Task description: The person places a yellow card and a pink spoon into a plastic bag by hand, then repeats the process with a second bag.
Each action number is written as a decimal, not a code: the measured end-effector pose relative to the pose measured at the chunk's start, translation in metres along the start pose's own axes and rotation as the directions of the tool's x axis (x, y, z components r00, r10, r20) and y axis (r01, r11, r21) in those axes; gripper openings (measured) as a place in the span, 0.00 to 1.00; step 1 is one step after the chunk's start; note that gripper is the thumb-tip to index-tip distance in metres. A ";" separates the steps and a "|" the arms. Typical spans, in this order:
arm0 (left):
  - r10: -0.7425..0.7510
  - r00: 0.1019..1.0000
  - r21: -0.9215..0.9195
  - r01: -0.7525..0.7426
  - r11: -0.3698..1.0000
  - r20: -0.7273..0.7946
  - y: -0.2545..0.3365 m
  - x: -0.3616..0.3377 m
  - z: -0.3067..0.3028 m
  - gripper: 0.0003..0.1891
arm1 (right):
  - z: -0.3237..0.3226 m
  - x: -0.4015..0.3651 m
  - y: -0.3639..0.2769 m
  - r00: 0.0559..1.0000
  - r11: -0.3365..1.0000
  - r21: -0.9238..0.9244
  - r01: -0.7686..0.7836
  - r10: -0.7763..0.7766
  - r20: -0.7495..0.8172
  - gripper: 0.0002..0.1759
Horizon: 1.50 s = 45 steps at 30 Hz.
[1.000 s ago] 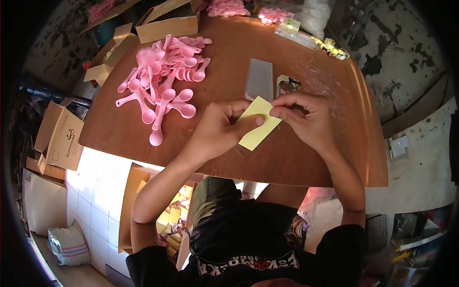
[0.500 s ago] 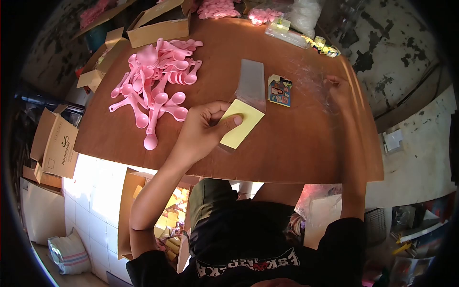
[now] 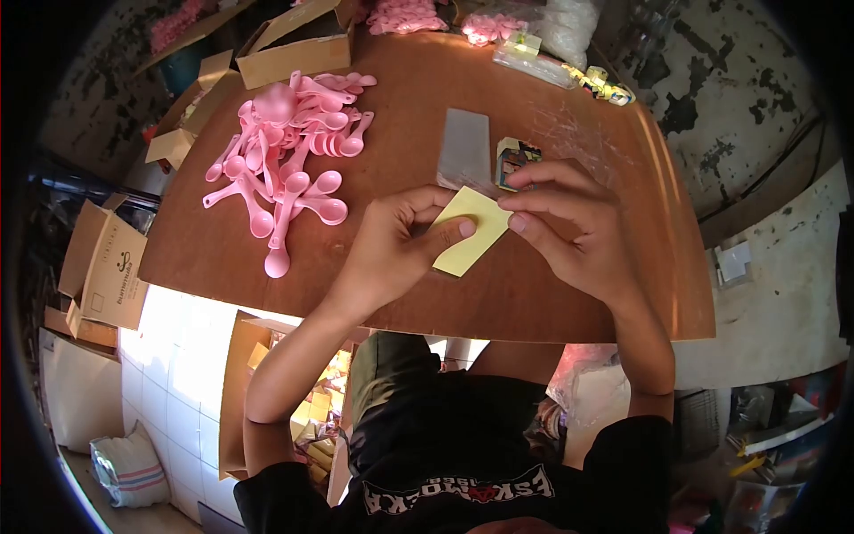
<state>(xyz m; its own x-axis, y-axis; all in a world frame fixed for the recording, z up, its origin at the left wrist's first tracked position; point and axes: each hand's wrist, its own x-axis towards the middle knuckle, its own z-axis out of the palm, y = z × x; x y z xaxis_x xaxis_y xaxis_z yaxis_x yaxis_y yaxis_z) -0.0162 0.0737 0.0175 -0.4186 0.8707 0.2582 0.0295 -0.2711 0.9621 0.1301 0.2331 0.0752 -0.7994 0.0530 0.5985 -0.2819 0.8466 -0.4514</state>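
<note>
A yellow card (image 3: 471, 233) lies tilted in my left hand (image 3: 396, 245), whose thumb presses on its face. My right hand (image 3: 574, 227) is at the card's upper right corner, thumb and fingers pinched close together; what they hold, if anything, is too small to make out. Just beyond the card is a stack of clear plastic sleeves (image 3: 464, 142) on the table. A small stack of printed cards (image 3: 514, 158) stands to its right, partly hidden by my right fingers.
Pink measuring spoons (image 3: 294, 133) are heaped on the left of the brown table (image 3: 391, 89). An open cardboard box (image 3: 298, 58) is at the back left. Clear film (image 3: 578, 133) lies at the right, with yellow rolled strips (image 3: 600, 84) behind.
My right hand has come in from the right side of the table to the card's corner. The card and my left hand have shifted slightly right.
</note>
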 end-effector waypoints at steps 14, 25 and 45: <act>0.230 0.972 0.252 -0.211 0.945 -0.051 -0.004 0.002 0.008 0.11 | 0.011 0.002 0.007 0.848 0.652 0.542 -0.530 0.395 0.354 0.10; 0.345 0.929 0.373 -0.276 0.886 -0.132 -0.001 0.006 0.009 0.10 | 0.015 0.019 -0.002 0.827 0.793 0.334 -0.509 0.344 0.445 0.07; -0.045 0.986 0.168 0.072 0.983 -0.163 -0.011 -0.082 -0.033 0.24 | 0.140 0.098 0.080 0.949 0.970 0.218 -0.107 0.034 0.312 0.11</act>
<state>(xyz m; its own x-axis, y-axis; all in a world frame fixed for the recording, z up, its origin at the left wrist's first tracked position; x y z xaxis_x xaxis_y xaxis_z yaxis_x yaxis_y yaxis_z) -0.0119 -0.0079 -0.0170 -0.5616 0.8036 0.1973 0.1515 -0.1346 0.9793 -0.0454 0.2316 0.0055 -0.9342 -0.0862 0.3461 -0.3039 0.7000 -0.6462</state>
